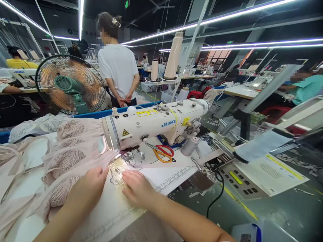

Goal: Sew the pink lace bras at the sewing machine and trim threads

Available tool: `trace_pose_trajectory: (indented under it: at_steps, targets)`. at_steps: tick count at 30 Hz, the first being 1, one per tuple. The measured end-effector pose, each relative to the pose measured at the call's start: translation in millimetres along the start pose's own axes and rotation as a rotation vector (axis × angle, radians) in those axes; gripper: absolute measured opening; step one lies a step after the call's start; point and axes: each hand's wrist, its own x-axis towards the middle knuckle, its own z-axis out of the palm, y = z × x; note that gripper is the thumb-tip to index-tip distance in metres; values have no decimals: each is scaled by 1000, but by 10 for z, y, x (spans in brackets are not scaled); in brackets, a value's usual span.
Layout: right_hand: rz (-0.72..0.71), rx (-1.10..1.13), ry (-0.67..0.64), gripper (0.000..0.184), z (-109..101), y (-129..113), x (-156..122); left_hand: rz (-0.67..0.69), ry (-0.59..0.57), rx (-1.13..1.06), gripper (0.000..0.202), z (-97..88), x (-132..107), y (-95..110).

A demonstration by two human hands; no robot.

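Note:
A white JUKI sewing machine (pixel 153 121) stands across the table, its needle area just beyond my hands. My left hand (pixel 92 185) is closed at the edge of a pale pink bra (pixel 111 157), whose fabric runs up to the needle. Lace-covered cups (pixel 67 158) of several joined bras lie to the left of that hand. My right hand (pixel 137 188) rests with fingers stretched on the shiny, tape-covered patch (pixel 116 171) in front of the needle; nothing shows in it. Scissors with red and orange handles (pixel 164 153) lie beside the machine bed.
A grey thread spool (pixel 190 146) stands right of the scissors. Printed rulers (pixel 174 178) run along the tabletop. Large thread cones (pixel 174 57) rise behind the machine. A fan (pixel 69 84) and a person in a white shirt (pixel 117 67) are beyond. A control box (pixel 264 174) sits right.

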Motion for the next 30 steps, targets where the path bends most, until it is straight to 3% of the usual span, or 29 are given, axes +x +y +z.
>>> trace_pose_trajectory:
  at_steps: [2, 3, 5, 7, 11, 13, 17, 20, 24, 27, 30]
  targets:
    - [-10, 195, -16, 34, -208, -74, -266, -152, -132, 106, 44, -8, -394, 39]
    - [-21, 309, -129, 32, -325, -100, -418, -179, -152, 110, 45, 16, -567, 29]
    - [-102, 459, -575, 37, -530, -110, -707, -198, -177, 95, 45, 79, -808, -27]
    - [-32, 348, -739, 35, -622, -55, -922, -203, -199, 84, 46, 111, -888, -88]
    - [354, -148, -513, 26, -404, 184, -1094, -320, -277, 88, 51, 33, -735, -164]
    - [420, -230, -455, 26, -195, 324, -1103, -360, -266, 54, 51, -5, -645, -213]
    - [397, -246, -431, 26, 152, 542, -1075, -367, -46, 23, 50, 52, -613, -325]
    - [407, -301, -440, 27, 272, 630, -1046, -379, 134, 54, 48, 139, -730, -312]
    - [422, -371, -421, 39, 278, 675, -1080, -353, 332, -10, 43, 239, -1068, -70]
    - [420, -391, -425, 38, 238, 648, -1170, -255, 488, -221, 35, 376, -1379, 275]
    - [440, -427, -386, 42, 187, 563, -1252, -164, 545, -434, 29, 557, -1602, 671]
